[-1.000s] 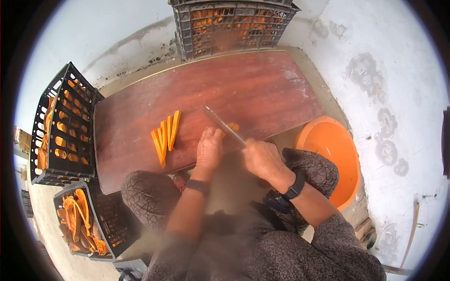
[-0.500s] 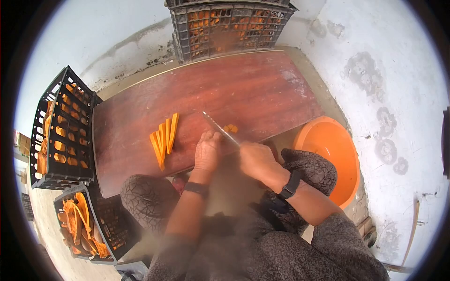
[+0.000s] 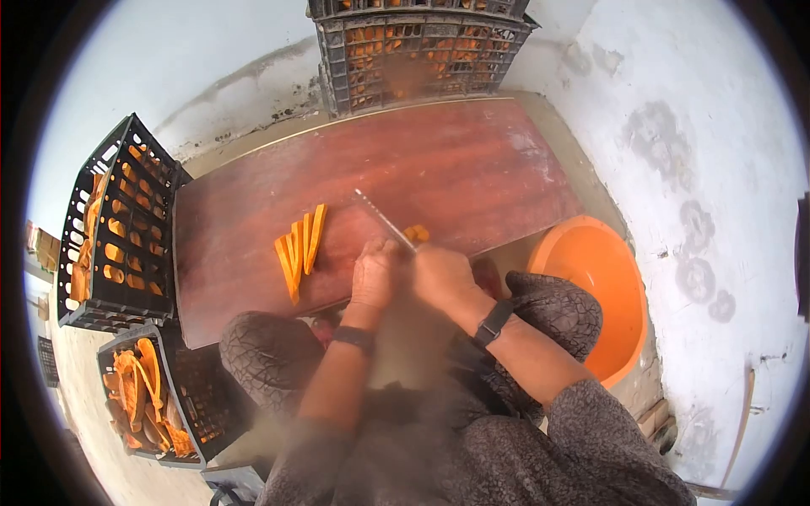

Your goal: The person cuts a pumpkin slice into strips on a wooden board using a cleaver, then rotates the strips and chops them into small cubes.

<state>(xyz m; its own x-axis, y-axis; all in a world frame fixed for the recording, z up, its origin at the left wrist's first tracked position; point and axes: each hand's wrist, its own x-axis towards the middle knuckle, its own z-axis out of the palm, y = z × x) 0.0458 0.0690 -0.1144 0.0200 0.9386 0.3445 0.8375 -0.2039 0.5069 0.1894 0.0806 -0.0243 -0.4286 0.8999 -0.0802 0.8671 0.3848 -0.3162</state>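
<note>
My right hand (image 3: 443, 277) is wrapped round the handle of a knife (image 3: 385, 221), whose thin blade points away and to the left over the board. Close beside it, my left hand (image 3: 374, 271) rests at the board's near edge with its fingers curled in. Whatever those fingers hold is hidden. A small orange piece (image 3: 417, 234) lies just beyond my right hand, partly behind the blade. Left of my left hand, several long orange vegetable strips (image 3: 302, 240) lie fanned out on the red-brown board (image 3: 405, 152).
A black crate (image 3: 125, 244) of orange pieces stands at the board's left end. Below it sits a crate (image 3: 192, 396) of orange scraps. Stacked crates (image 3: 422, 59) stand at the far edge. An orange basin (image 3: 620, 312) is by my right knee, near the white wall (image 3: 709, 169).
My right hand has moved left, closer to my left hand, and the knife has shifted left with it. My left hand and the strips have barely moved; the view has tilted slightly.
</note>
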